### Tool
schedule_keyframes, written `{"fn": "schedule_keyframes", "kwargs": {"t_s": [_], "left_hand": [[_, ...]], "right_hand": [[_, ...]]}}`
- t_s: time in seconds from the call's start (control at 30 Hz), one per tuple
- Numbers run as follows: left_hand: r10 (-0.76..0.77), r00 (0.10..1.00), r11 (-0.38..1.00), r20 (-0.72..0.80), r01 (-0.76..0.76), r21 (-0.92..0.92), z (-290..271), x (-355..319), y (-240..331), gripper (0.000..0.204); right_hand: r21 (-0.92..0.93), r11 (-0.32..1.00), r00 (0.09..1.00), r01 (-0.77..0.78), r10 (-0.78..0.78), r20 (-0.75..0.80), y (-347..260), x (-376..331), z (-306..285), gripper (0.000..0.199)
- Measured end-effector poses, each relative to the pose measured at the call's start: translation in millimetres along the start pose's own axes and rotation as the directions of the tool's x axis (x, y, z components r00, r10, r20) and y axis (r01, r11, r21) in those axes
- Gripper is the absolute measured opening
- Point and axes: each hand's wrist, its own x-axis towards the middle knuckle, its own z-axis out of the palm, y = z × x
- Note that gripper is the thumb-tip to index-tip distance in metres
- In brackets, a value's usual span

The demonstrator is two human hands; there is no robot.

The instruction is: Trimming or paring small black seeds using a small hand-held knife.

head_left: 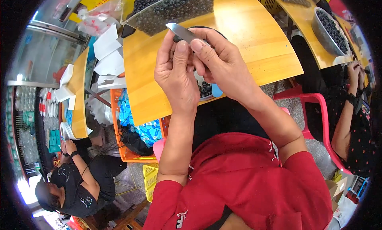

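Right now the right hand (223, 62) pinches a small knife (184, 32) while the left hand (175, 72) curls its fingers around something hidden; a big tray of dark berries (171, 9) looks mostly unworked, the small bowl (205, 90) barely filled
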Motion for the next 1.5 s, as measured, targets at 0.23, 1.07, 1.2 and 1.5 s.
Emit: {"fn": "schedule_keyframes", "kwargs": {"t_s": [0.23,1.07,1.2,1.5], "left_hand": [[-0.025,1.000,0.996,0.019,0.023,0.092,-10,0,3,0.026],[-0.298,0.947,0.954,0.121,0.289,0.085,-15,-2,22,0.023],[-0.336,0.937,0.941,0.089,0.337,0.011,-12,0,23,0.020],[-0.229,0.967,0.973,0.109,0.228,0.022,-12,1,19,0.017]], "right_hand": [[0.030,0.996,0.995,-0.087,0.085,0.059,-4,-1,-5,0.029],[-0.003,0.992,0.992,-0.127,0.127,-0.015,-10,7,-16,0.024],[-0.071,0.997,0.999,-0.034,0.032,-0.026,-2,5,-14,0.023],[-0.071,0.997,0.999,0.019,-0.023,-0.048,-3,1,-9,0.024]]}}
